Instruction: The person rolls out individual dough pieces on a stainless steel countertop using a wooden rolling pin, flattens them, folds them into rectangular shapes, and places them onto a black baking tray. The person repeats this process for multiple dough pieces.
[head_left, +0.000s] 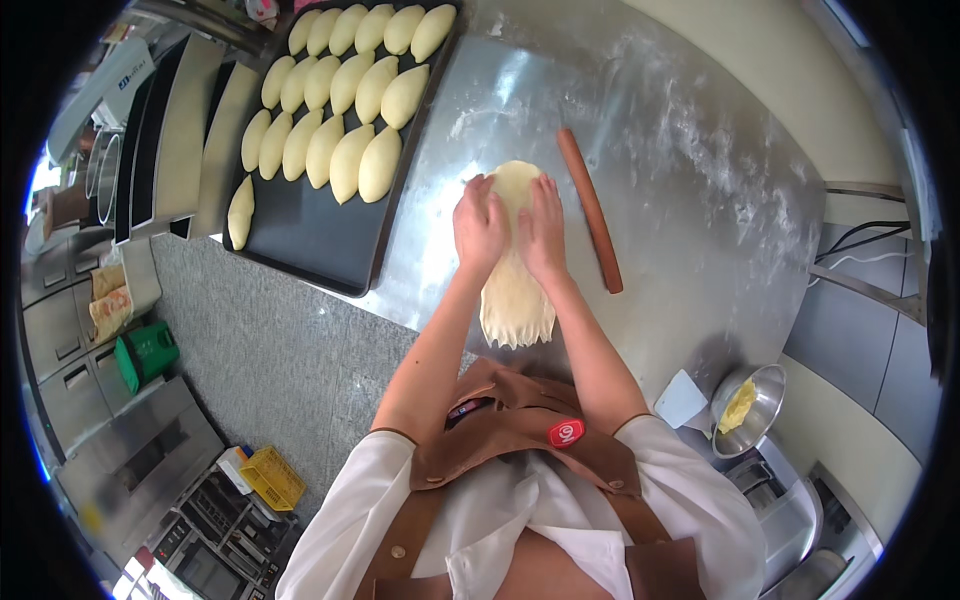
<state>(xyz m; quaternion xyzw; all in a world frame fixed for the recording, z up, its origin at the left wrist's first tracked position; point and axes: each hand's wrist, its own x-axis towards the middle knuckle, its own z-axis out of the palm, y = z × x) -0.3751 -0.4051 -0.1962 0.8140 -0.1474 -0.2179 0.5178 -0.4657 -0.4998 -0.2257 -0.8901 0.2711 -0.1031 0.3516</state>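
Observation:
A flattened, elongated sheet of dough (517, 292) lies on the metal worktable, its near edge thin and ragged. My left hand (481, 225) rests on the left side of its upper part, fingers pointing away from me. On the right side of the same part lies my right hand (543, 229), its thumb towards the left one. Neither hand is closed around the dough. To the right of my right hand is a reddish-brown rolling pin (592, 214), lying lengthwise. Several spindle-shaped dough pieces (346, 165) sit in rows on a dark baking tray (315, 240) at the left.
The floury metal worktable (675, 172) extends to the right. Near its right front corner are a pale scraper (680, 399) and a steel bowl (769, 397) holding a yellow, butter-like mass (738, 407). Metal-sided pans (180, 135) stand beyond the tray's left side.

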